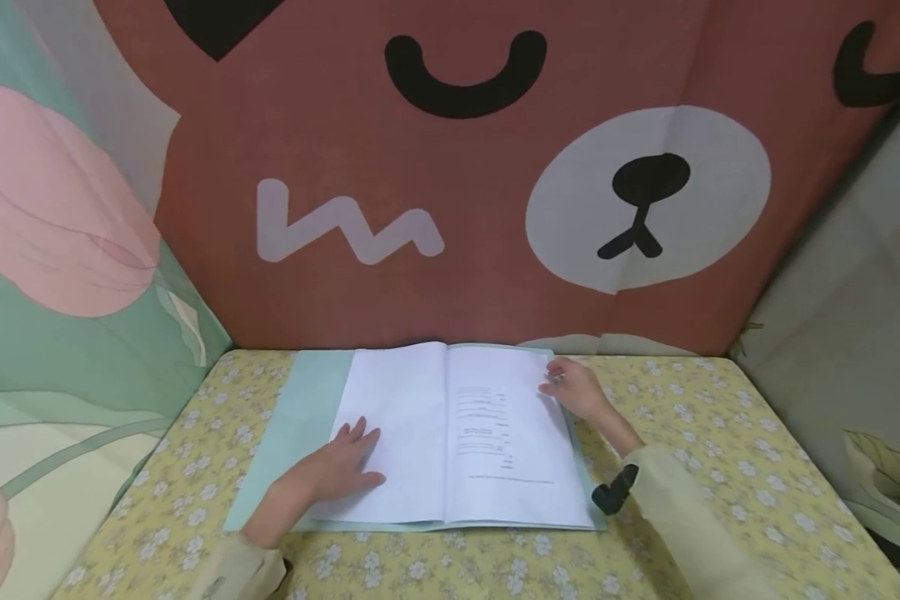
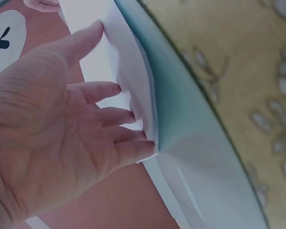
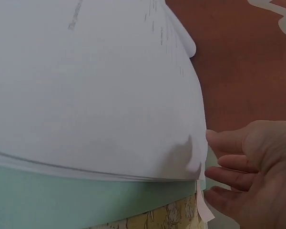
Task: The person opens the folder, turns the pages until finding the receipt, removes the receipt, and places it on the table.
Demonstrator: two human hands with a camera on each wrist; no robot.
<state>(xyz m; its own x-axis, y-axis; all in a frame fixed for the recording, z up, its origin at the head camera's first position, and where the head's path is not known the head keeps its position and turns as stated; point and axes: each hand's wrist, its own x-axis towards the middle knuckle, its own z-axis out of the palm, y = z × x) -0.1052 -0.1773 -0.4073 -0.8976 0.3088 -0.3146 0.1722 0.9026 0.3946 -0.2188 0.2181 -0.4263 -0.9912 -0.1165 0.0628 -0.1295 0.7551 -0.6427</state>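
Observation:
A pale blue-green folder (image 1: 306, 417) lies spread on the table, with white sheets inside it. The left page (image 1: 401, 400) looks blank, while the right page (image 1: 525, 442) carries several short printed lines. My left hand (image 1: 337, 468) rests on the left page with its fingers spread; the left wrist view shows the fingertips (image 2: 126, 116) against the paper. At the top right corner of the right page is my right hand (image 1: 579, 388), its thumb and fingers held apart right at the page edge. A narrow pale strip (image 3: 204, 206) sticks out at that corner.
Yellow floral cloth (image 1: 720, 450) covers the table. Behind its far edge hangs a reddish-brown fabric (image 1: 330, 300) with a bear face, and printed fabric panels (image 1: 67, 350) stand at both sides. A black wrist piece (image 1: 615, 492) sits by the right sleeve (image 1: 690, 517).

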